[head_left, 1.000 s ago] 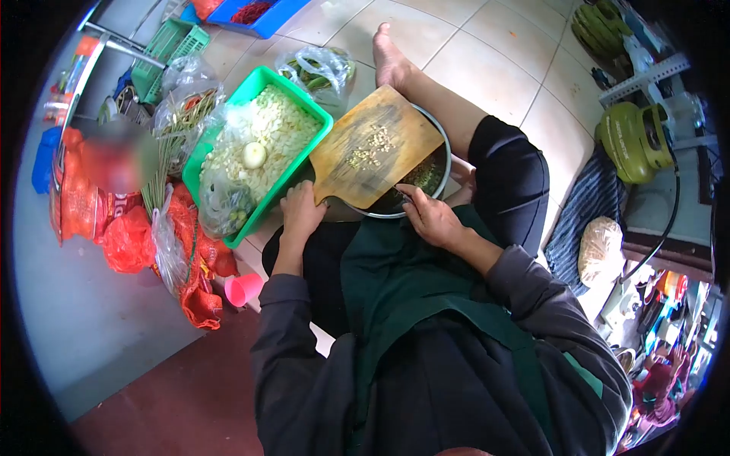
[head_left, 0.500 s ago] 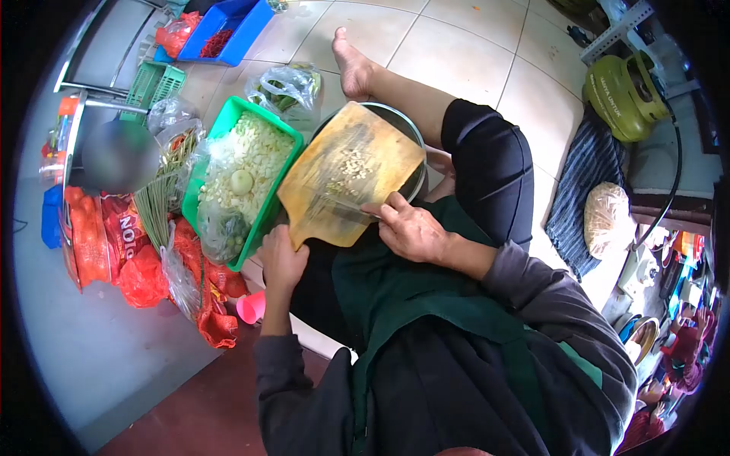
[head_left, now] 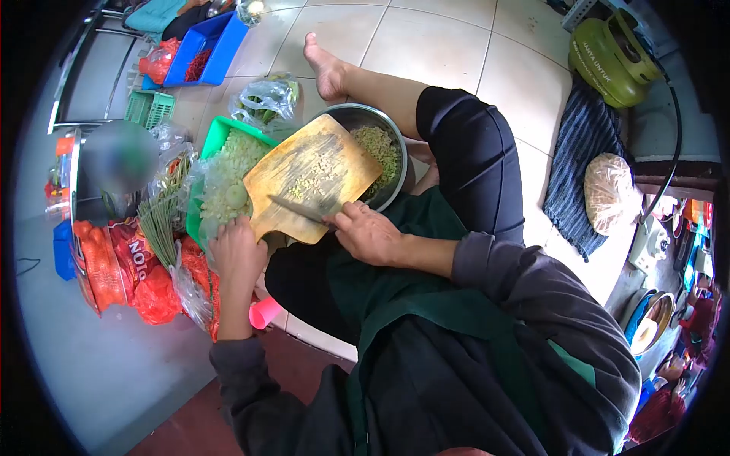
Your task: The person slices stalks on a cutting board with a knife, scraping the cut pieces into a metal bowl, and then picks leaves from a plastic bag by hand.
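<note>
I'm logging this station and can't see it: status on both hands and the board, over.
Left hand gripping cutting board at handle end. Right hand holding knife, blade over board. Chopped pieces on board. Board partly covering metal bowl.

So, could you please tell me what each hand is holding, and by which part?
The left hand holds the cutting board by its handle; the right hand holds the knife by its handle end, mostly hidden in the grip.

One cutting board (head_left: 285, 171), one knife (head_left: 298, 208), one green tub (head_left: 218, 135), one pink cup (head_left: 265, 312), one gas cylinder (head_left: 613, 62)
</note>
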The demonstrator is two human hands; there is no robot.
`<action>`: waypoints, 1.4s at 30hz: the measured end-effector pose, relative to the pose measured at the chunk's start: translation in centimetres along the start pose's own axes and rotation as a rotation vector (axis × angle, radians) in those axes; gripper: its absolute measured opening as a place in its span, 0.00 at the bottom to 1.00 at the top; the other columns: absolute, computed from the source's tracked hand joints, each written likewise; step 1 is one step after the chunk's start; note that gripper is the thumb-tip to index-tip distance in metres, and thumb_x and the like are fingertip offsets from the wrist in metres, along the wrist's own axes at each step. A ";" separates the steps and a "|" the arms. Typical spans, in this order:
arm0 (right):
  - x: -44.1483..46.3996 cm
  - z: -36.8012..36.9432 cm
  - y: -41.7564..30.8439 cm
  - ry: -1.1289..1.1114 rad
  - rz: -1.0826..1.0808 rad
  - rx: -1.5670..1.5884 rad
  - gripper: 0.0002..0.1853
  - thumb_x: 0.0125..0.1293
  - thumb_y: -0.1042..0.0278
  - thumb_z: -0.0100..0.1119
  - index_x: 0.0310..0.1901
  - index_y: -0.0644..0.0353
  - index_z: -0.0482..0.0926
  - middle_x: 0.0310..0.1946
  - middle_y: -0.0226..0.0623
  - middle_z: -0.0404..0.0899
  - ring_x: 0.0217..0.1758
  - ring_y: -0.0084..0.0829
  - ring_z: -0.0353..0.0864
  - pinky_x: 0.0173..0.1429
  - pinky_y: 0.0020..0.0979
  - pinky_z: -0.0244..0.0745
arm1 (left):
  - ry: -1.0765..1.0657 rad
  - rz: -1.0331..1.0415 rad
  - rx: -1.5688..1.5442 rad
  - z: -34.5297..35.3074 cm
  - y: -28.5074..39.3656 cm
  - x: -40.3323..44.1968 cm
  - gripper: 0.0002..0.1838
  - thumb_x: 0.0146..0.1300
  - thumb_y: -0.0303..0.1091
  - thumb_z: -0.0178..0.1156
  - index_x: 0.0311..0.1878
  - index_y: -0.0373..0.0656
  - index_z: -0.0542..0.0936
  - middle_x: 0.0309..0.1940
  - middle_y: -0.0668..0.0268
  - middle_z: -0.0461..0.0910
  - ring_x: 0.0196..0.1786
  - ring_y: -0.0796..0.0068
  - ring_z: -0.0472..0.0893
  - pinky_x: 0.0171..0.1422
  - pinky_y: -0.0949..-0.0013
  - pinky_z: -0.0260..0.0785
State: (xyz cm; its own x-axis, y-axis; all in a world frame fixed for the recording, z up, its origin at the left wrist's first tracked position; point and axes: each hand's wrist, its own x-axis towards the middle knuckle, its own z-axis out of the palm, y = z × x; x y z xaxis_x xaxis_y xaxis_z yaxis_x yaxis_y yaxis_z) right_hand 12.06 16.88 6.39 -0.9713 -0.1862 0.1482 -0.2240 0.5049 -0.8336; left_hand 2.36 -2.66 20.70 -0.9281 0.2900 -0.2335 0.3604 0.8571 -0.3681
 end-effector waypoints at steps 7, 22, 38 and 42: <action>-0.3 -0.7 4.5 0.134 0.223 -0.028 0.20 0.64 0.68 0.52 0.57 0.62 0.70 0.47 0.57 0.72 0.51 0.56 0.75 0.56 0.47 0.72 | 0.056 0.126 0.089 -2.3 1.2 2.0 0.19 0.48 0.29 0.64 0.45 0.39 0.77 0.45 0.56 0.81 0.51 0.56 0.79 0.52 0.51 0.69; -0.6 1.0 3.9 0.191 0.259 0.255 0.22 0.64 0.72 0.55 0.59 0.66 0.66 0.49 0.60 0.73 0.55 0.59 0.74 0.60 0.48 0.70 | 0.110 0.086 0.156 -4.8 -0.7 1.0 0.20 0.48 0.29 0.65 0.47 0.40 0.78 0.43 0.57 0.81 0.50 0.55 0.78 0.52 0.53 0.68; -0.2 -1.0 4.2 0.189 0.354 0.365 0.24 0.64 0.72 0.60 0.59 0.65 0.65 0.45 0.58 0.73 0.46 0.51 0.79 0.54 0.44 0.74 | 0.171 -0.046 0.066 -4.6 -4.1 -1.1 0.22 0.46 0.30 0.69 0.48 0.43 0.78 0.43 0.60 0.81 0.50 0.56 0.78 0.52 0.52 0.68; 0.0 -0.5 5.7 0.284 0.392 0.447 0.24 0.65 0.73 0.59 0.60 0.65 0.64 0.42 0.56 0.73 0.31 0.44 0.80 0.43 0.43 0.75 | 0.207 -0.115 0.011 -4.3 -5.2 -1.2 0.22 0.47 0.29 0.67 0.49 0.41 0.78 0.42 0.58 0.81 0.50 0.53 0.78 0.52 0.51 0.69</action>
State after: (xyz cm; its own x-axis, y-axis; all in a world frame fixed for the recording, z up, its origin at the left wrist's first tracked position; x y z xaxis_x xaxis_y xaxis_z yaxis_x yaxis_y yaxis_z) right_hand 10.70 20.15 1.91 -0.9712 0.2011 -0.1281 0.1466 0.0803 -0.9859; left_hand 1.20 -5.67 26.76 -0.9621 0.2729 -0.0002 0.2512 0.8853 -0.3913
